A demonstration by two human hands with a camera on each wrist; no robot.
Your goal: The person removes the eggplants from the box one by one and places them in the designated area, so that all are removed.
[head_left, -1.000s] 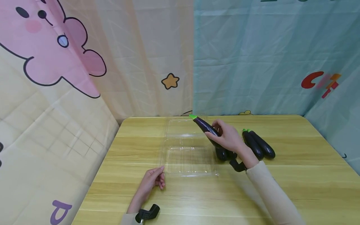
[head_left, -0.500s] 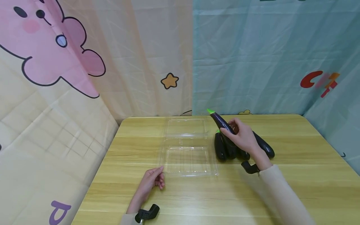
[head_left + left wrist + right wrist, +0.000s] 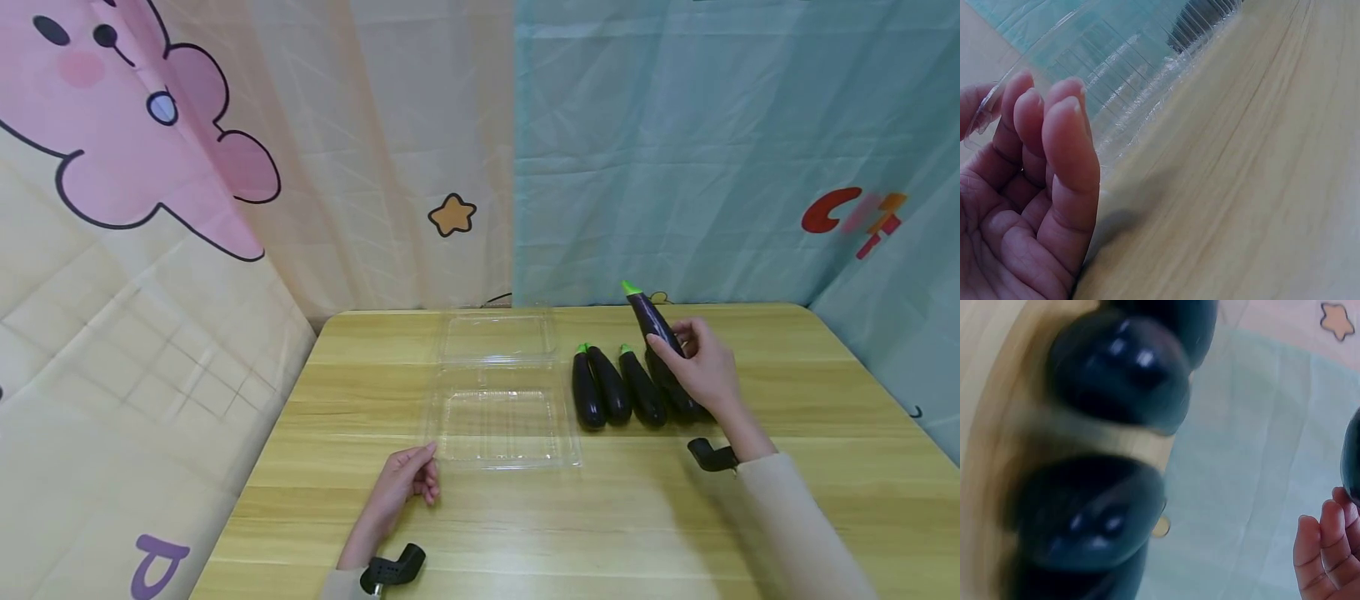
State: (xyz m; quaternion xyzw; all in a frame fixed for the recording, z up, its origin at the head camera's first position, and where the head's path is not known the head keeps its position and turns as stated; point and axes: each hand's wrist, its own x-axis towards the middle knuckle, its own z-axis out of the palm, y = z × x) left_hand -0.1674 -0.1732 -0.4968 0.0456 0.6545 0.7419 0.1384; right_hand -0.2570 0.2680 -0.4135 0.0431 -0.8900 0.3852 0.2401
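Observation:
My right hand grips a dark purple eggplant with a green stem, held tilted above the others at the right. In the right wrist view only an edge of this eggplant shows by my fingertips. Several more eggplants lie on the table to the right of a clear plastic container. That container stands with its hinged lid laid back toward the curtain. At its near left corner my left hand pinches the rim between thumb and fingers; the left wrist view shows the ribbed wall beyond the fingers.
The wooden table ends in front of a patterned curtain at the back. More printed cloth hangs at both sides. Black camera mounts sit on both wrists.
My right hand has carried the eggplant to the right, from near the container to over the eggplants on the right. My left hand and the container stay in place.

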